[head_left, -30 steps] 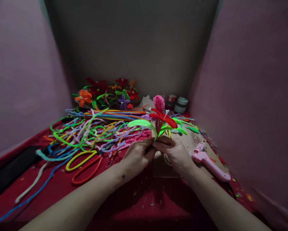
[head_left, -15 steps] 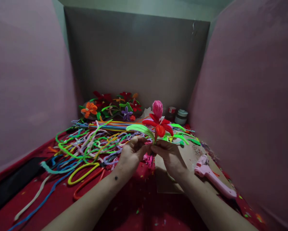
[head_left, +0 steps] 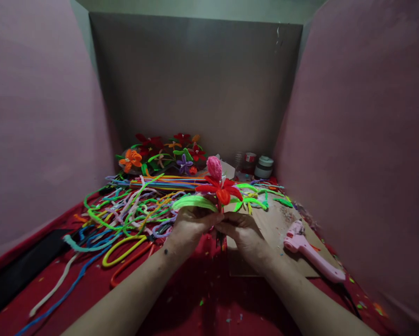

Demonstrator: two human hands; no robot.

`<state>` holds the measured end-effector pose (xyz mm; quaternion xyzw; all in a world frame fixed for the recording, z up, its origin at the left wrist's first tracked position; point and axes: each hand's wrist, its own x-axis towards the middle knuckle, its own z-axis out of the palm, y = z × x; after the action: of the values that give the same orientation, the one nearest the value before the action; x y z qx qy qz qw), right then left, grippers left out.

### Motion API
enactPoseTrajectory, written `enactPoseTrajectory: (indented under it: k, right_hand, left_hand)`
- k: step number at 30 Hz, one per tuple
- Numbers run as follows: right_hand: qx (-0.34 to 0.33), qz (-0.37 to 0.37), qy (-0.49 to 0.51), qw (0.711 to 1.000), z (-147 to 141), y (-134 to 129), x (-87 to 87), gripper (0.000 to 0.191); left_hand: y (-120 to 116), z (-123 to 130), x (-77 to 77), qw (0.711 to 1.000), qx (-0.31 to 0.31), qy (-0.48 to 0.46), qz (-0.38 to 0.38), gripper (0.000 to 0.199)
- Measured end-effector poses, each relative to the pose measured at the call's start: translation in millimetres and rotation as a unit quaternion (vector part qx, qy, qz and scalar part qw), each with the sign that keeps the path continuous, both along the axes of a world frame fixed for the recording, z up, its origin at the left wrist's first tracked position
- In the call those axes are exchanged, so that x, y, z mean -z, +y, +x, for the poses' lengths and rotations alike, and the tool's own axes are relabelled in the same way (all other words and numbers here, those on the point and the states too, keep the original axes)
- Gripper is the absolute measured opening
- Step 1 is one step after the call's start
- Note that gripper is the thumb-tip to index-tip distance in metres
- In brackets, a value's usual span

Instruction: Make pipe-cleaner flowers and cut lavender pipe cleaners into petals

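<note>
Both hands meet at the stems of a small bunch of pipe-cleaner flowers in front of me. In the bunch are a red flower (head_left: 223,190), a pink bud (head_left: 214,168) above it and a light green leaf (head_left: 193,202) reaching left. My left hand (head_left: 191,228) pinches the stems just under the leaf. From the right, my right hand (head_left: 242,232) has its thumb and fingers closed on the same stems. Dark stem ends poke out below the fingers. The exact grip points are partly hidden by the fingers.
Loose coloured pipe cleaners (head_left: 125,210) lie tangled at left, near yellow-and-red-handled scissors (head_left: 123,249). Finished flowers (head_left: 160,154) stand at the back. At right, a pink glue gun (head_left: 312,254) lies on a cardboard sheet (head_left: 272,224). A lidded jar (head_left: 264,167) stands behind.
The bunch has moved slightly left and down, with the pink bud leaning more to the left. Both hands still hold the stems.
</note>
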<state>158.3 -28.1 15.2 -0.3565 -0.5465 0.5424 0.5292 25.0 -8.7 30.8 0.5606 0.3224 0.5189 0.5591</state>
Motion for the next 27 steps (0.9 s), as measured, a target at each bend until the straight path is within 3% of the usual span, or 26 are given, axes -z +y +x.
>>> enactPoseTrajectory:
  k: [4, 12, 17, 22, 27]
  right_hand:
    - [0.003, -0.001, 0.013, 1.0, -1.1, -0.6, 0.4, 0.012]
    - [-0.015, 0.009, 0.037, 0.999, 1.7, 1.7, 3.6, 0.014]
    - [-0.022, -0.04, 0.064, 0.997, -0.3, -0.8, 0.9, 0.019]
    - [-0.011, -0.063, 0.054, 0.996, -7.7, -7.7, -0.1, 0.023]
    - [-0.025, -0.068, 0.093, 0.993, -15.3, -11.2, 8.1, 0.024]
  left_hand:
    - [-1.9, 3.4, 0.0, 1.0, -0.02, -0.02, -0.011, 0.017]
    - [-4.6, 6.6, -2.2, 0.995, 0.005, -0.103, -0.015, 0.016]
    - [-7.7, 3.0, -7.0, 1.0, 0.013, -0.019, -0.014, 0.012]
    - [-10.9, 4.6, -16.7, 0.99, -0.103, 0.094, 0.027, 0.012]
    - [-14.9, 8.1, -19.7, 0.974, -0.148, 0.163, 0.045, 0.022]
